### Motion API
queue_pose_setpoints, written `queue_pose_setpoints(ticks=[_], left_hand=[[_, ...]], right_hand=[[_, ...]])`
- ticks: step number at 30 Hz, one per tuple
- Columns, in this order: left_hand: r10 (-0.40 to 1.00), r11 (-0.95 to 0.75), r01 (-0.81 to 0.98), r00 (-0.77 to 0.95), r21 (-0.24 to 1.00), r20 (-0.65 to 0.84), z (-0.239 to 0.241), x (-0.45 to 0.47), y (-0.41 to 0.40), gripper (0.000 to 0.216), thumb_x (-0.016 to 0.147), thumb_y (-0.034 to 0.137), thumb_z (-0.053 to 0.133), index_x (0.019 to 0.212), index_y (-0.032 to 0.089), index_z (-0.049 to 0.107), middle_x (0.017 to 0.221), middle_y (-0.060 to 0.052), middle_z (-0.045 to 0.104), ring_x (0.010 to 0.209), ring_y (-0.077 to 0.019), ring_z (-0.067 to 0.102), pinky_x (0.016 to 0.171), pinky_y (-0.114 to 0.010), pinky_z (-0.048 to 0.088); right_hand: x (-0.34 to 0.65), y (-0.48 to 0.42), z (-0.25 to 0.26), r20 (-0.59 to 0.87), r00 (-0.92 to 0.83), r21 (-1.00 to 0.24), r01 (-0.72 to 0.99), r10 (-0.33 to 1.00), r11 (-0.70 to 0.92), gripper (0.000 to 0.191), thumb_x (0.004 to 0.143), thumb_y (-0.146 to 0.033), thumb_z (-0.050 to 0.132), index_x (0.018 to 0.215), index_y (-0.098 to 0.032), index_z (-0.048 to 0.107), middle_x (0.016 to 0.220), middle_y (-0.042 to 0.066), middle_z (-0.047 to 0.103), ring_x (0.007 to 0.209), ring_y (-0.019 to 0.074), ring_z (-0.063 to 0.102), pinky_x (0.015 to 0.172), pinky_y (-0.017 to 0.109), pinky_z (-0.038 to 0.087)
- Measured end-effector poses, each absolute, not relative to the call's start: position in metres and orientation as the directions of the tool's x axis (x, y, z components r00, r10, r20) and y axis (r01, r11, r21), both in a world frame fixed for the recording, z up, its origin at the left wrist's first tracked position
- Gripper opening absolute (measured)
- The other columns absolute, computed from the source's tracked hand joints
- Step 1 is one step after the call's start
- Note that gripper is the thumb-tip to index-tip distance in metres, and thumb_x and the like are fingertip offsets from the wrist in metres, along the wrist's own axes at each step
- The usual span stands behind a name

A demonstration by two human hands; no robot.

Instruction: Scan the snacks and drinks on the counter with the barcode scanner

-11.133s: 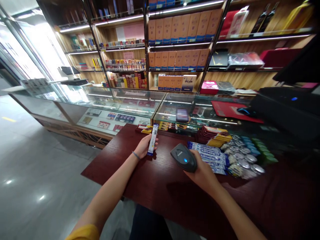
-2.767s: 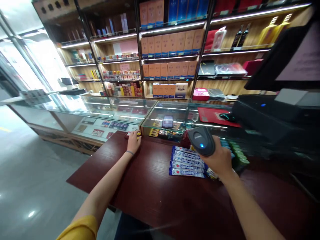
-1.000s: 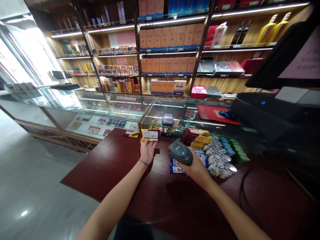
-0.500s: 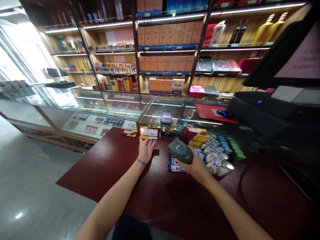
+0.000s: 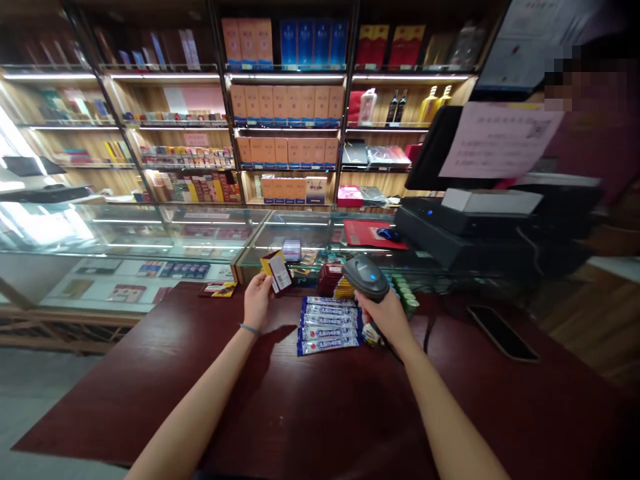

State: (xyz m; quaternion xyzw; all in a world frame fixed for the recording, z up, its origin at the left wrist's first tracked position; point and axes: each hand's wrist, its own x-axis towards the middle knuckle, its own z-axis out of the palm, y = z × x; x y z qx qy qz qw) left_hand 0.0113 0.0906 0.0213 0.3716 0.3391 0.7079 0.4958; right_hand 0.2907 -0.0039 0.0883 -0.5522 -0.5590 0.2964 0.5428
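My left hand (image 5: 257, 303) is closed on the edge of a chocolate bar (image 5: 277, 272) in a red-brown and yellow wrapper, held up and tilted with its barcode side toward me. My right hand (image 5: 385, 313) grips a dark barcode scanner (image 5: 367, 277), its head pointing left toward the bar, a blue light on its top. Below and between the hands lie several blue-and-white snack packets (image 5: 330, 327) in a row. Behind them stands a stack of chocolate bars (image 5: 333, 280), partly hidden by the scanner. Another bar (image 5: 219, 290) lies flat at the counter's left far edge.
Green-topped cans (image 5: 406, 293) stand behind my right hand, partly hidden. A phone (image 5: 503, 332) lies on the right of the dark red counter (image 5: 300, 413). A glass display case (image 5: 200, 233) runs along the back. A monitor (image 5: 435, 150) and a person (image 5: 590, 120) are at the right.
My left hand has lifted the chocolate bar off the counter and tilted it. The scanner has been raised. The view has turned right, bringing the phone and a person into sight.
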Motion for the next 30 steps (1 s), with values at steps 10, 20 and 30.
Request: queue_pose_setpoints(ticks=[10, 20, 30], left_hand=[[0.856, -0.512, 0.073, -0.048, 0.856, 0.515, 0.083, 0.097, 0.110, 0.018, 0.079, 0.018, 0.080, 0.094, 0.028, 0.078, 0.087, -0.001, 0.077, 0.087, -0.0236, 0.072, 0.088, -0.028, 0.054], [0.915, -0.260, -0.223, 0.254, 0.940, 0.313, 0.077, 0.167, 0.122, 0.038, 0.071, -0.011, 0.071, 0.080, 0.026, 0.070, 0.077, -0.004, 0.067, 0.117, -0.0277, 0.066, 0.118, -0.038, 0.037], [0.786, -0.563, 0.003, 0.309, 0.826, 0.535, 0.052, 0.175, 0.131, 0.032, 0.064, 0.001, 0.084, 0.073, 0.029, 0.070, 0.084, -0.006, 0.073, 0.107, -0.0305, 0.070, 0.123, -0.048, 0.031]], right_hand=[[0.351, -0.004, 0.097, 0.272, 0.317, -0.945, 0.265, 0.908, 0.191, 0.031, 0.077, -0.048, 0.075, 0.082, -0.026, 0.054, 0.047, -0.007, 0.054, 0.034, 0.0146, 0.048, 0.038, 0.028, 0.039], [0.395, -0.011, 0.097, 0.266, 0.306, -0.958, 0.187, 0.914, 0.216, 0.033, 0.079, -0.049, 0.073, 0.071, -0.025, 0.052, 0.045, -0.006, 0.054, 0.032, 0.0119, 0.046, 0.037, 0.025, 0.037], [0.397, -0.015, 0.102, 0.240, 0.337, -0.970, 0.120, 0.911, 0.211, 0.029, 0.079, -0.047, 0.073, 0.075, -0.024, 0.056, 0.047, -0.006, 0.053, 0.033, 0.0116, 0.047, 0.037, 0.024, 0.036]])
